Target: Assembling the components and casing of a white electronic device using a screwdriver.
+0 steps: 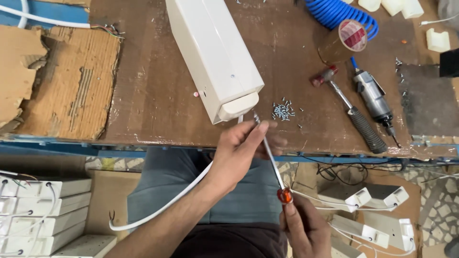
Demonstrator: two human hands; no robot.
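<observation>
Screwdriver [270, 153] runs in a long slant between your two hands. Its orange handle sits low, closed up in your right hand [303, 229]. Its thin metal rod goes up and a little left from there, and the tip ends right at the fingers of your left hand [239, 148]. Those left fingers are pinched shut around the top of the rod, near the tip. You may have a small screw there too, but it is too tiny to tell.

Just past your left fingertips, up and a bit left, is the end of the long white box [215, 57], with its rounded cap [238, 106] almost touching your fingers. A white cable [162, 208] comes out there and hangs down under your left arm. A small heap of screws [283, 111] lies just right of your left fingers, on the brown table [153, 95]. Your left hand is the nearer one to the box. Your right hand is well back from it, at the far end of the rod.
</observation>
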